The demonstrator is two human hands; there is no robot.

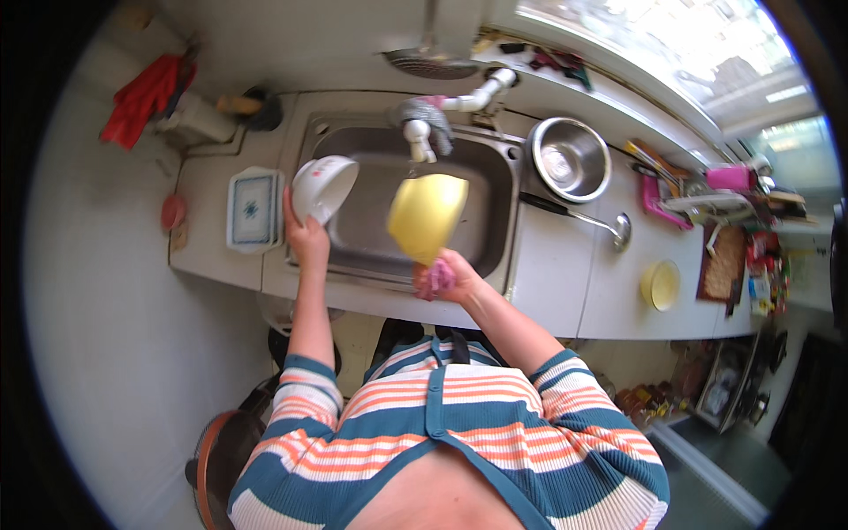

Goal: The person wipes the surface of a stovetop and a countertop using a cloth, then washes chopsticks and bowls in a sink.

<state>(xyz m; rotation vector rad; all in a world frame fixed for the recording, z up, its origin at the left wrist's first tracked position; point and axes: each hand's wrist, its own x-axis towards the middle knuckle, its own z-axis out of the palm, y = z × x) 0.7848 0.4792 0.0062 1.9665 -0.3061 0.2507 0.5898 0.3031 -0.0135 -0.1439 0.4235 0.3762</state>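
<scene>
My left hand [308,242] grips a white bowl [324,189] with small red marks on its side, tipped over the left part of a stainless steel sink [364,228]. In my right hand [462,277] are a yellow bowl [426,217], slightly blurred and tilted, and a bunched pink cloth [437,279]. The yellow bowl is held in front of the white faucet spout [417,136], which has grey mesh material wrapped around it. Whether water is running from the spout is hard to tell.
Left of the sink lie stacked white rectangular dishes [252,211]. To its right are a metal pot [571,159], a ladle [596,222] and a pale yellow bowl [660,285]. A pink rack [662,199] with utensils stands farther right. Red gloves [147,99] hang at the left wall.
</scene>
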